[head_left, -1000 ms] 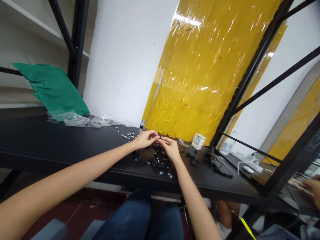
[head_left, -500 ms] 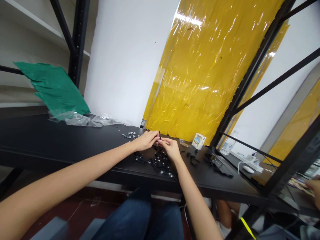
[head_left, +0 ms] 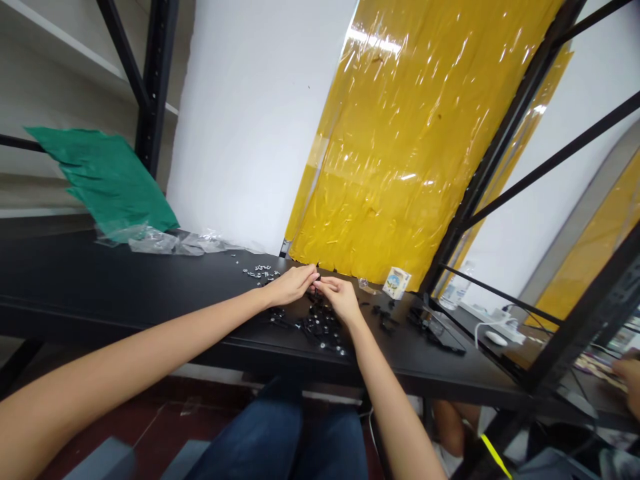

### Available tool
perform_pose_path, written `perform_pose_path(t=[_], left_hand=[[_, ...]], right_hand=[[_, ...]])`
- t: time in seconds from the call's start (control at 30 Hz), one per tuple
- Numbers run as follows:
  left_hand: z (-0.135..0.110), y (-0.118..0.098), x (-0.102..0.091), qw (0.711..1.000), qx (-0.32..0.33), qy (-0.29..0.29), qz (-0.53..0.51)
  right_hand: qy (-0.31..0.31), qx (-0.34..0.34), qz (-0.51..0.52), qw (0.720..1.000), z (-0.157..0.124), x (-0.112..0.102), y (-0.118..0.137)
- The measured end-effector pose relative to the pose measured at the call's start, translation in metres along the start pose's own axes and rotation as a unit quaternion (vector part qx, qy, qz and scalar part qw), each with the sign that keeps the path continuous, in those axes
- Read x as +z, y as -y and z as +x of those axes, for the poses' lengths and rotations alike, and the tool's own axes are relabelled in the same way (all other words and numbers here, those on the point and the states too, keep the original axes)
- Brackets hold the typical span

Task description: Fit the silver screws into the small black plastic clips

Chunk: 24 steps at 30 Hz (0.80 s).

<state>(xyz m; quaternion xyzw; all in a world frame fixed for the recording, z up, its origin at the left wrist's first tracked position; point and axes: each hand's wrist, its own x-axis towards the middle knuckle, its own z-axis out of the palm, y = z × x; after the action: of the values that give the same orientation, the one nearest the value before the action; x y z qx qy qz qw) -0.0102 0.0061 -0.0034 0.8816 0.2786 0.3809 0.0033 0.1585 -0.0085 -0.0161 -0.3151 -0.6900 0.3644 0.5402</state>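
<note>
At the near edge of a black workbench (head_left: 125, 283), the head view shows the left hand (head_left: 290, 285) and right hand (head_left: 341, 299) meeting just above a scatter of loose black parts (head_left: 321, 327). The fingers of each hand lie pressed together, not spread, and their tips converge on a small black part (head_left: 314, 281). It sits right at the meeting point, mostly hidden by the fingertips, so the exact pinch and the part's shape cannot be told. Work this small goes best with both wrists low and steady, the pressure kept in the fingertips, and the heels of the hands clear of the loose pieces below. The scatter lies just under and toward the person from the fingers, while small silver pieces (head_left: 260, 271) lie near the left hand, farther along the bench. Beyond the hands stand a small white carton (head_left: 397, 283) and a crumpled clear plastic bag (head_left: 170, 243), with yellow plastic film (head_left: 400, 147) on the wall behind. At the lower right edge of the view, another person's hand (head_left: 631, 380) rests apart from all this, at a separate bench.
</note>
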Motion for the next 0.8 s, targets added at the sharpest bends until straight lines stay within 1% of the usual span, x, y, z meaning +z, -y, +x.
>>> perform_pose_path(t=[0.17, 0.27, 0.37, 0.47, 0.57, 0.63, 0.8], left_hand=[[0.001, -0.003, -0.003, 0.998, 0.011, 0.004, 0.057], [0.002, -0.005, -0.005, 0.998, 0.003, 0.002, 0.055], [0.003, -0.005, -0.004, 0.998, -0.022, -0.043, 0.05], [0.003, -0.004, -0.003, 0.994, -0.056, -0.092, 0.008], [0.005, -0.001, 0.0, 0.991, -0.072, -0.086, -0.079], [0.005, 0.0, 0.0, 0.987, -0.079, -0.079, -0.115], [0.005, 0.0, -0.002, 0.986, -0.083, -0.097, -0.103]], right_hand=[[0.01, -0.004, -0.02, 1.0, 0.0, -0.001, -0.001], [-0.004, -0.002, -0.036, 0.999, 0.002, -0.001, -0.004], [-0.046, 0.003, -0.059, 0.997, 0.005, -0.003, -0.008], [-0.065, 0.006, -0.061, 0.996, 0.007, -0.004, -0.01], [-0.055, 0.008, -0.055, 0.997, 0.007, -0.005, -0.011], [-0.052, 0.01, -0.05, 0.997, 0.007, -0.005, -0.012], [-0.051, 0.014, -0.036, 0.998, 0.008, -0.005, -0.014]])
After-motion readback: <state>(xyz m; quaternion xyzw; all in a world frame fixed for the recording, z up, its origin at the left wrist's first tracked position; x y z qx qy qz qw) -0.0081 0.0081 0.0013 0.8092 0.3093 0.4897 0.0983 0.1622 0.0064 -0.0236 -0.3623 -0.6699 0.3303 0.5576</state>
